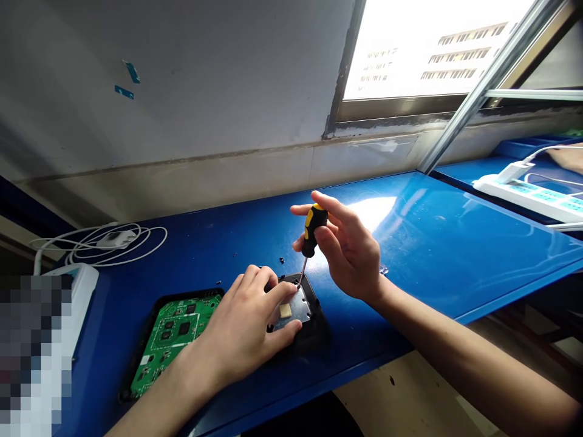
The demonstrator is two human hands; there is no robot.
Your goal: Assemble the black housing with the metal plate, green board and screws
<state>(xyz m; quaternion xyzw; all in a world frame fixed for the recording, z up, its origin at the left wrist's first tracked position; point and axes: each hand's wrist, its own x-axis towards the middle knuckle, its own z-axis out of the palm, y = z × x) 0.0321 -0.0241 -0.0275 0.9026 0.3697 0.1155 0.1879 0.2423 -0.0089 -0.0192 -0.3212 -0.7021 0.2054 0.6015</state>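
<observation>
Right of the right hand (348, 258), bare blue tabletop (455, 243) offers open passage as far as the metal post (476, 103). Beyond both hands, a strip of tabletop is passable up to the wall (204, 115); small screws (282, 260) lie just past the left hand (250, 309). Between the hands, the tilted screwdriver (314, 229) obstructs direct crossing above the metal plate (298, 306). Left of the left hand, a circuit board (175, 328) occupies the surface; farther left, coiled cable (121, 239) obstructs.
</observation>
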